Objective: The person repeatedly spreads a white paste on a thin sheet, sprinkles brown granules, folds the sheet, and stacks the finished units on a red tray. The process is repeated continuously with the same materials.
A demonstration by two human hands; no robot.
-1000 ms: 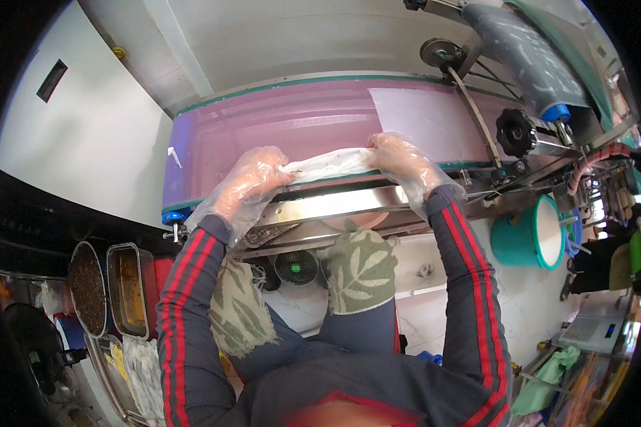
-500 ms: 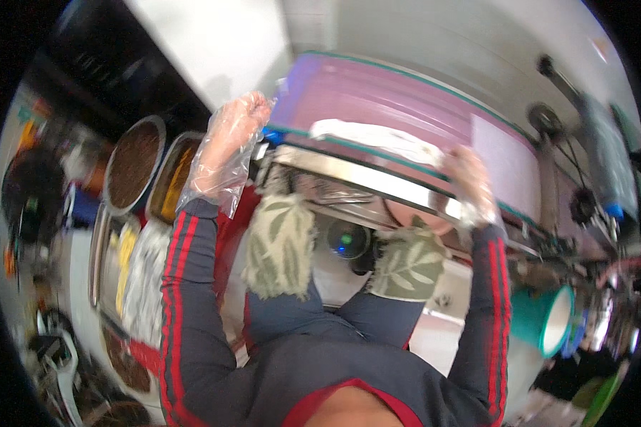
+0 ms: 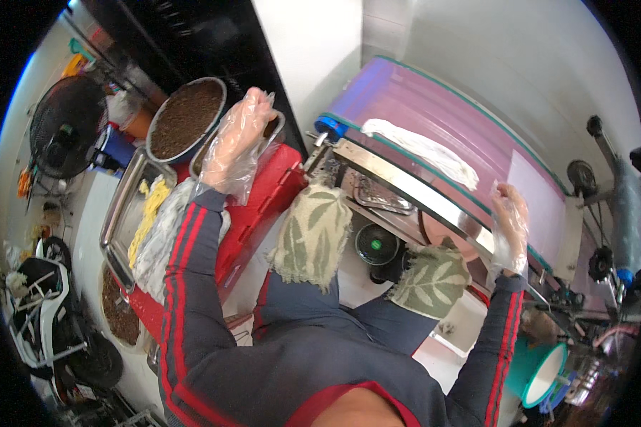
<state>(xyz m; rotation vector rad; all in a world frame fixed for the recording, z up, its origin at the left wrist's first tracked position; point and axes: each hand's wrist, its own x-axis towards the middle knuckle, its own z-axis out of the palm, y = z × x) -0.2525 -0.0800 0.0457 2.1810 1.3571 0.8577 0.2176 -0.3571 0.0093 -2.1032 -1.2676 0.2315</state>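
Observation:
My left hand point(image 3: 236, 139), in a clear plastic glove, is raised over a small metal tray point(image 3: 280, 128) on the left. Its fingers are loosely bent, with nothing visible in them. The hand hides much of that tray. At the near right edge of a glass-topped purple table point(image 3: 420, 96), my right hand point(image 3: 510, 219) wears another clear glove. Its fingers curve loosely, and I see nothing held. A long white cloth-like strip point(image 3: 424, 151) lies on the glass along the near edge, left of my right hand. A pale sheet point(image 3: 534, 186) lies beyond that hand.
A round basin point(image 3: 186, 117) of dark brown crumbly material stands at left. Below it, a metal tray point(image 3: 114, 226) holds yellow and greyish-white matter beside a red box point(image 3: 263, 192). Patterned cloths point(image 3: 310, 235) cover my knees. A teal bucket point(image 3: 530, 370) is at lower right.
The view has turned left, bringing the basin, trays and red box further into sight. My right hand has come away from the white strip; my left hand now lies over the small tray.

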